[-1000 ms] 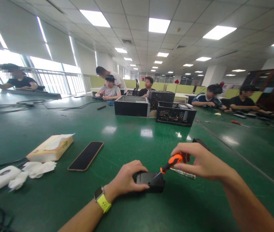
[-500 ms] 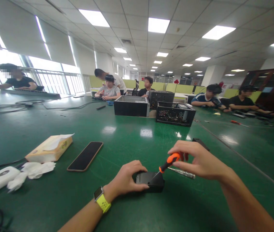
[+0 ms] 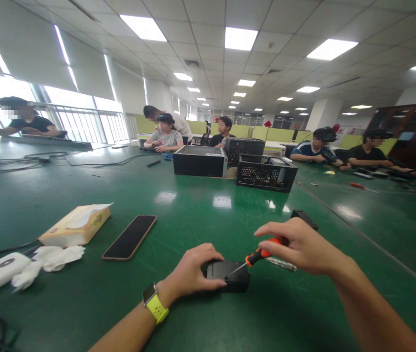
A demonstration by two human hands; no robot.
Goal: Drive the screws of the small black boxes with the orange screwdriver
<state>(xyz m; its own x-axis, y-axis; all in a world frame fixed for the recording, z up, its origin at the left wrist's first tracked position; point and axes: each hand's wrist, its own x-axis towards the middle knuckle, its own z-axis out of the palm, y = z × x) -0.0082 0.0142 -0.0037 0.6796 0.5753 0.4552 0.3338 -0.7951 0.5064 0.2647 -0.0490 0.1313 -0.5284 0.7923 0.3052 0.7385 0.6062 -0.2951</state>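
My left hand point(image 3: 201, 270) is closed round the left end of a small black box point(image 3: 235, 274) that lies on the green table, thumb on the near side and fingers on the far side. In my right hand point(image 3: 295, 245) is a screwdriver point(image 3: 256, 256) with an orange and black handle. Its thin shaft slants down to the left, and the tip meets the top of the box near my left thumb. Partly behind the right hand lies a clear-handled screwdriver point(image 3: 283, 264). Beyond that hand sits another black piece point(image 3: 305, 218).
A phone point(image 3: 130, 238), a tissue pack point(image 3: 77, 225), crumpled tissues point(image 3: 55, 257) and a white device point(image 3: 0, 274) lie to the left. Open computer cases point(image 3: 200, 161) stand farther back. Several people sit round the table, and an orange screwdriver point(image 3: 363, 187) lies at the right.
The right hand has shifted slightly down and right, and the screwdriver's handle leans lower, its tip still at the box. My left hand and the box have stayed in place.
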